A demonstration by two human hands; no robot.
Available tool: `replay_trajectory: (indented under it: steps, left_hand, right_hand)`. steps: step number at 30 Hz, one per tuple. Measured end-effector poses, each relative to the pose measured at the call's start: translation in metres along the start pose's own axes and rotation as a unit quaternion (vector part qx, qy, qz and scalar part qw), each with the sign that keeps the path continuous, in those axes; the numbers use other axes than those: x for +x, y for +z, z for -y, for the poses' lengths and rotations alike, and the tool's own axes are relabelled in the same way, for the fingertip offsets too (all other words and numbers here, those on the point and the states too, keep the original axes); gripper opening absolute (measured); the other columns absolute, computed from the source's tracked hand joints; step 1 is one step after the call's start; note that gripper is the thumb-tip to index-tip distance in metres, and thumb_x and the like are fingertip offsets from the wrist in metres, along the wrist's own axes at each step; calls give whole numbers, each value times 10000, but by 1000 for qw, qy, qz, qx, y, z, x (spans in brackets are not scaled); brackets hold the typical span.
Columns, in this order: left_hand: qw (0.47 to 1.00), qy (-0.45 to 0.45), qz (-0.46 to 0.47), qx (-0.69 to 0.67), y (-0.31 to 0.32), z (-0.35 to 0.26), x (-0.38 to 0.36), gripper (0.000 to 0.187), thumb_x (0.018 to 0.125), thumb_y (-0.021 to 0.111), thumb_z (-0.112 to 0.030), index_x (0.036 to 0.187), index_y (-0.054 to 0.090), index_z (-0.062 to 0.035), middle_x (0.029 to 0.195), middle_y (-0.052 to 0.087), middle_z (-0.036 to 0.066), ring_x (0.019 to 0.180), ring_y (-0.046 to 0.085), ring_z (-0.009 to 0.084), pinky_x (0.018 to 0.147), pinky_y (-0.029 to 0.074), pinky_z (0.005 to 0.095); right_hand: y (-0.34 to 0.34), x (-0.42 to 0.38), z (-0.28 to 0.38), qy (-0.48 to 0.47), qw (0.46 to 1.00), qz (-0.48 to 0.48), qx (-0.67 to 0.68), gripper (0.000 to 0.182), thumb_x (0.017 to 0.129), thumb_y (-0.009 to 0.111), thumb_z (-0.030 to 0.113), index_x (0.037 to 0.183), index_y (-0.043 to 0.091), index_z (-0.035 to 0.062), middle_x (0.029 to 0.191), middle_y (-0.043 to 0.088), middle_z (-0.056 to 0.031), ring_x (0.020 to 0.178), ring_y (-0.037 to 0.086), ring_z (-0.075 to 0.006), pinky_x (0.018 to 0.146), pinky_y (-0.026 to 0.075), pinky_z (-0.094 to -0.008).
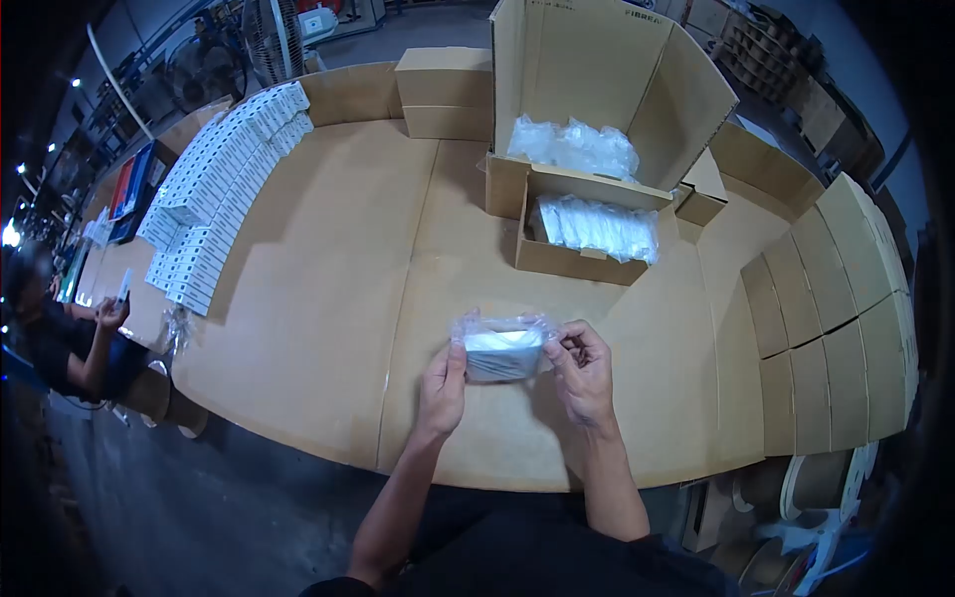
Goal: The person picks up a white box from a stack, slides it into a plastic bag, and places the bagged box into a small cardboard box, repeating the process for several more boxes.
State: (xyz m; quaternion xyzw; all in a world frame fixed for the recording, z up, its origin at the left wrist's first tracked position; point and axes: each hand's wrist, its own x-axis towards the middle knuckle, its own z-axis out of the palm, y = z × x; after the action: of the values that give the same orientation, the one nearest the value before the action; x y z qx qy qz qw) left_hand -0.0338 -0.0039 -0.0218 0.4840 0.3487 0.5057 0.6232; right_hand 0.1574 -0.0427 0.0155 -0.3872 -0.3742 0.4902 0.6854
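Observation:
A small flat item in clear plastic wrap (504, 354) is held up over the cardboard-covered table, between my two hands. My left hand (444, 387) grips its left end, thumb on the near face. At the right end, my right hand (581, 372) pinches the plastic with thumb and fingers. Beyond it stands an open small carton (574, 264) with a row of similar plastic-wrapped packs (597, 229) inside. Behind that, a tall open box (582, 65) contains more clear plastic bags (574, 146).
Stacked small white boxes (214, 184) line the left of the table (318, 249). Brown cartons (841, 323) are stacked at the right, and another carton (445, 92) stands at the back. A seated person (75, 343) holds something at the left edge.

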Motion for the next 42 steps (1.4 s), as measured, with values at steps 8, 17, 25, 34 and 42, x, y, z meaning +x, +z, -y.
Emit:
replay_trajectory:
  steps: [8,17,25,34,42]
  left_hand:
    - [995,-12,76,-62,-2,11,4,591,1131,374,-350,1606,224,-33,1385,547,129,1316,520,203,1090,446,362]
    - [981,-126,43,-139,17,4,-5,372,1100,496,-280,1410,461,-78,1307,594,111,1172,643,238,882,625,430]
    - [985,-108,-8,-135,21,-16,4,323,1088,528,-312,1299,550,-69,1224,647,101,1077,687,217,832,631,397]
    - [991,-99,-14,-88,24,-9,8,358,1092,520,-314,1300,579,-29,1201,671,109,1044,703,204,821,635,367]
    - [993,-96,-31,-65,23,-10,8,373,1093,513,-324,1264,597,-3,1135,689,125,996,715,211,805,639,369]
  right_hand:
    - [11,2,-7,-1,997,-76,30,135,1004,679,72,941,564,41,856,614,19,707,523,-8,633,413,-170]
    - [16,-3,1,-24,994,-104,-37,217,1029,637,91,1147,462,43,933,724,-127,751,617,-48,661,470,-189]
    - [-11,-6,1,-56,998,2,-29,225,1066,542,123,1270,461,72,1516,446,-345,1284,548,-213,1088,407,-344]
    - [11,-12,12,3,980,19,-199,188,968,662,-3,1153,696,-7,1129,718,-99,1084,652,-171,995,486,-301]
    - [6,3,17,-43,934,82,-344,317,844,792,29,1150,712,11,1143,737,-133,1049,703,-254,949,533,-349]
